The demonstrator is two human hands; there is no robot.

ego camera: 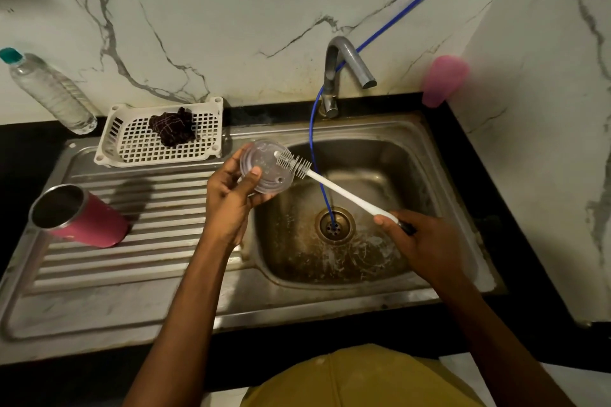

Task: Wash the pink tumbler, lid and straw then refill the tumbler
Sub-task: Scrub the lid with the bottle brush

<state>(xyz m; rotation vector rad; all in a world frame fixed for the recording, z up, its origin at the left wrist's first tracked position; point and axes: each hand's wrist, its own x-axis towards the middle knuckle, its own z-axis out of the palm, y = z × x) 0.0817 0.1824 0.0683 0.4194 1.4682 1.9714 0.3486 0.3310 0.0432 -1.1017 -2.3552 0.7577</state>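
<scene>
My left hand (231,198) grips the clear round lid (269,172) at its edge, thumb on its face, above the sink's left rim. My right hand (420,241) holds the handle end of a white bottle brush (337,188); its bristles lie against the lid's upper part. The pink tumbler (82,218), steel inside, stands open-mouthed on the ribbed drainboard at the left. No straw shows in the view.
The steel sink (363,149) has a drain with a blue hose (315,149) running into it from the wall. A tap (344,66) stands behind. A white basket (132,142) holds a dark cloth. A water bottle (49,92) stands far left, a pink cup (443,79) at the right.
</scene>
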